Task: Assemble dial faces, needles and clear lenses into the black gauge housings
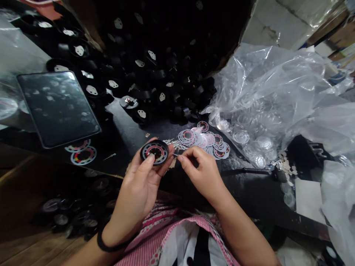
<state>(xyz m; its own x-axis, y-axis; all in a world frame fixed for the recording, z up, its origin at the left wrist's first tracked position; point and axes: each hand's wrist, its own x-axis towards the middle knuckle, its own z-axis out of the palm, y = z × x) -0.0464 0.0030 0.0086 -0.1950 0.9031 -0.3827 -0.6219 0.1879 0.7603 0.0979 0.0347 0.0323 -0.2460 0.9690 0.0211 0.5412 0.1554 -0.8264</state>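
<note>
Holds in the left hand (141,181) a round black gauge (154,152), grip closed about its rim with the thumb laid over the near edge, raised just above the front of the dark surface (124,125). Pinches in the right hand (202,171) something thin and pale, probably a pointer (174,154), too small to tell for sure; grip narrow, fingertips shut on it, tip just beside the gauge's right edge. Shows a coloured dial face already seated in the gauge: done, by the look of it. Shows no pointer on that face and no clear cover over it: both judged left to do. Has much stock lying ready: a heap of black housings (155,74) at the back, a fan of printed dial faces (205,139) just beyond the right hand, loose pointers (172,141) beside them, clear covers (257,144) spilling from a plastic bag (277,85) on the right. Has on the left a dark tray (58,107) with two loose dials (83,155) at its near corner. Offers little open room: only a bare strip of surface between the hands and the dial faces, near edge right under the wrists, bag crowding in from the right, housings walling off the back.
</note>
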